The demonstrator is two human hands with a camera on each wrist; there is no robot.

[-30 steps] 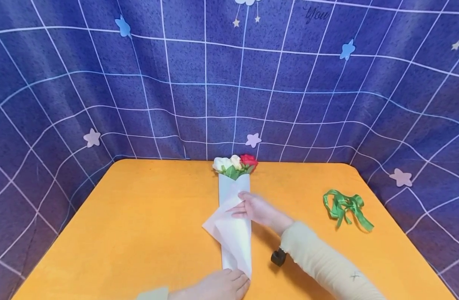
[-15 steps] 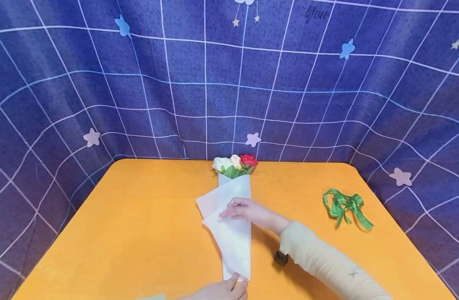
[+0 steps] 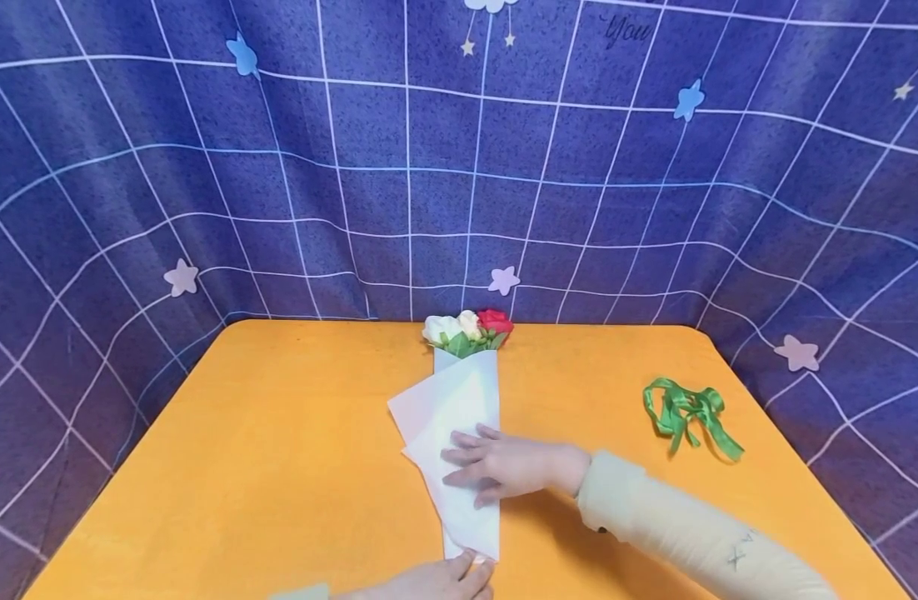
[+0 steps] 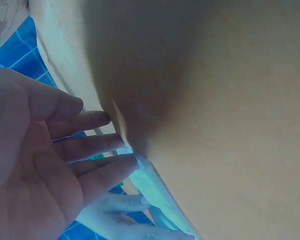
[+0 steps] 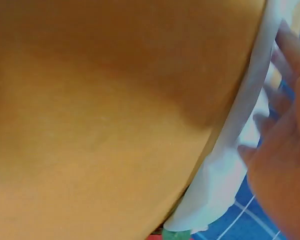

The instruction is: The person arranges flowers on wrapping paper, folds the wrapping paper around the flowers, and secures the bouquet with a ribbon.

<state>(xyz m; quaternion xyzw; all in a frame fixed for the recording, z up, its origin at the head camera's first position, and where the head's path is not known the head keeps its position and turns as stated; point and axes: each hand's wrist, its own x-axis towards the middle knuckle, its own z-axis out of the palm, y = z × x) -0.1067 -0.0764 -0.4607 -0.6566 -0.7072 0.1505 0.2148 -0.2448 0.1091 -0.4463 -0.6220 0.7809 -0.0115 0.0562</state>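
A bouquet of white, cream and red flowers (image 3: 468,327) lies at the table's far middle, its stems hidden inside white wrapping paper (image 3: 474,392). One paper flap sticks out to the left in the head view. My right hand (image 3: 507,465) rests on the middle of the paper with its fingers spread; the right wrist view has that hand (image 5: 282,115) beside the paper (image 5: 225,175). At the paper's near end, my left hand (image 3: 436,581) touches the bottom edge. The left wrist view shows its fingers (image 4: 97,145) mostly straight, fingertips against the paper (image 4: 157,187).
A loose green ribbon (image 3: 691,414) lies on the right of the orange table (image 3: 279,450). A blue curtain (image 3: 444,200) with a white grid and stars surrounds the table's back and sides.
The upper layer of paper has been laid across to the left and flattened. My right hand has moved down the paper and spread its fingers; the left stays at the near end.
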